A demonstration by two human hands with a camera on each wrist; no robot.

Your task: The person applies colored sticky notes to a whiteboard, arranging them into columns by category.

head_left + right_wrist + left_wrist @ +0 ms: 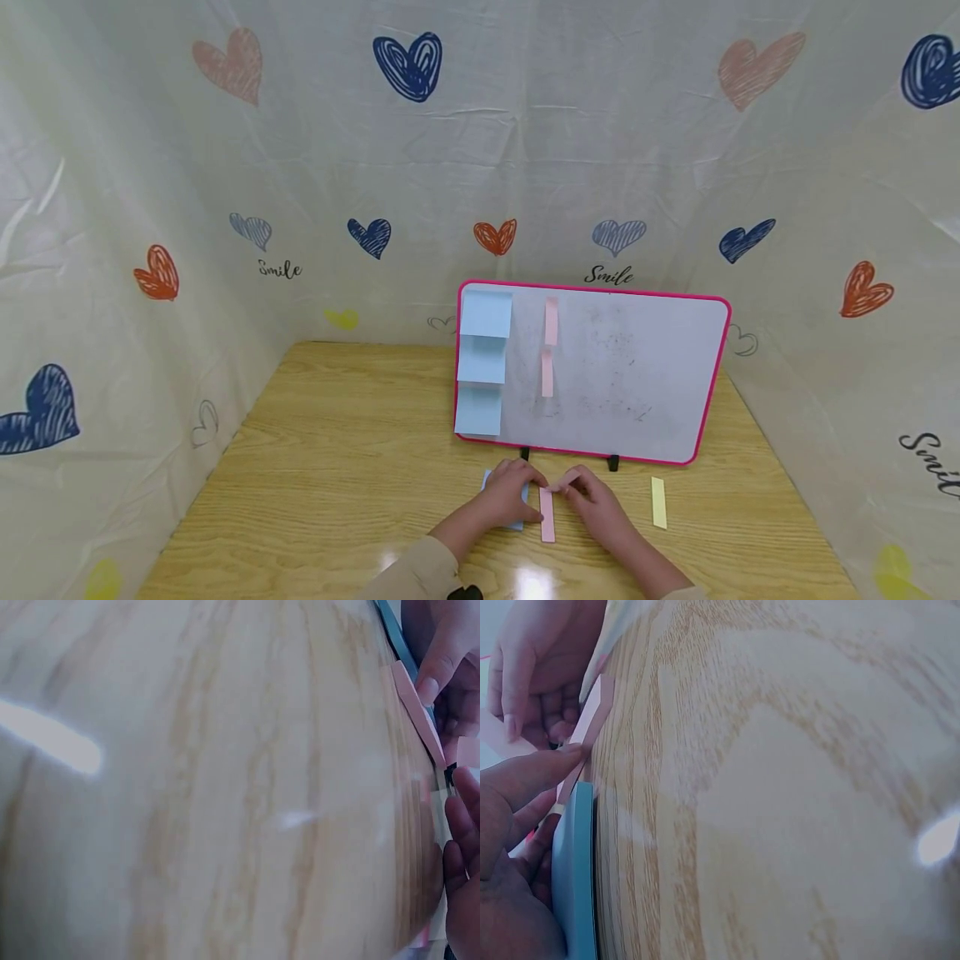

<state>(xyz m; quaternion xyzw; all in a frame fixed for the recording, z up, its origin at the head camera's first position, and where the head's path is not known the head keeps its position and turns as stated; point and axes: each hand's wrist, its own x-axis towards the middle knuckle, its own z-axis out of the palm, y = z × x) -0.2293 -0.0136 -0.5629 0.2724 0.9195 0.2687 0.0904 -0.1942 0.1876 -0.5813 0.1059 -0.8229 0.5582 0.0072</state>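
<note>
My left hand (510, 493) holds a narrow pink sticky-note pad (548, 521) on the table, thumb on its near side and fingertips at its far end. Under that hand lies a blue sticky-note pad (576, 870), mostly covered in the head view. The right hand (596, 504) pinches a pink sticky strip (564, 481) between thumb and forefinger, right at the far end of the pink pad. In the right wrist view the left thumb presses along the pink pad (416, 712).
Behind the hands a pink-framed whiteboard (615, 375) stands on black feet (613, 463). Blue notes (480, 360) run down its left side, with pink strips (551, 321) beside them. A yellow sticky-note strip (658, 502) lies right of my right hand. Heart-patterned curtains surround the wooden table (337, 433).
</note>
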